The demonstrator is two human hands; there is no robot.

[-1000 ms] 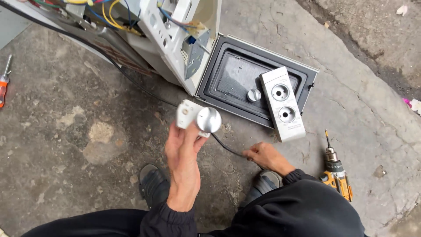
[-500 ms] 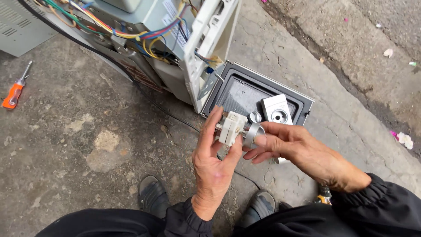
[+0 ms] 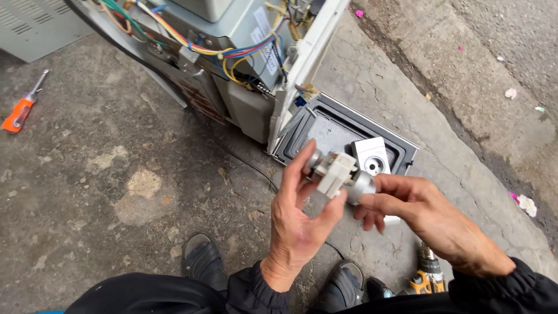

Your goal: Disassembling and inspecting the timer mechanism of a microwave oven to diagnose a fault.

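My left hand [image 3: 299, 224] is raised in the middle of the view, fingers closed around a small white plastic switch part [image 3: 334, 173] with metal ends. My right hand [image 3: 427, 218] comes in from the right and pinches the round silver knob [image 3: 361, 186] on the part's right end. Both hands hover above the concrete, just in front of an opened microwave oven [image 3: 244, 64] with its coloured wires exposed. The oven's dark door [image 3: 334, 125] lies flat on the ground behind my hands. A grey control panel piece [image 3: 372, 157] with a round hole rests on that door.
An orange-handled screwdriver [image 3: 22, 110] lies on the concrete at far left. A yellow cordless drill [image 3: 427, 276] sits under my right forearm. A grey vented metal cover [image 3: 35, 26] is at top left. A black cable [image 3: 244, 163] runs across the ground. My black shoes [image 3: 200, 264] are below.
My right hand rose from the ground and took hold of the silver knob on the part. The view shifted, bringing more of the oven's wiring into sight.
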